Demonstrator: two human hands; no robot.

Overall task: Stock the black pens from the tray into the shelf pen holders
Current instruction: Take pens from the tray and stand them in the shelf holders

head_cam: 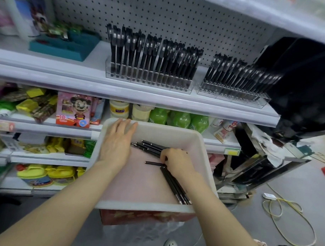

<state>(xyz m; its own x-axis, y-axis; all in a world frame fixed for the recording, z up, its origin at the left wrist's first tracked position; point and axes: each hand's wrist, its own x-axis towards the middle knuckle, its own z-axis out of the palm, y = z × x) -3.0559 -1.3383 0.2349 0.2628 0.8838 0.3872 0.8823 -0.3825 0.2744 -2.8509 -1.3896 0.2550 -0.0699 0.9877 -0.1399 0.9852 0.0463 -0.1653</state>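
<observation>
My right hand [177,163] curls its fingers around black pens [149,146] lying in the white tray [146,207], long axes left to right, tips leftward. Another bundle angles toward the near right corner. My left hand [118,141] rests flat inside the tray. A pink box [73,109] reads "18 Color".

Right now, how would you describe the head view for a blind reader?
A person's right hand grips black pens in a white tray while the left hand reaches open into it; above, shelf pen holders hold rows of pens.
</observation>
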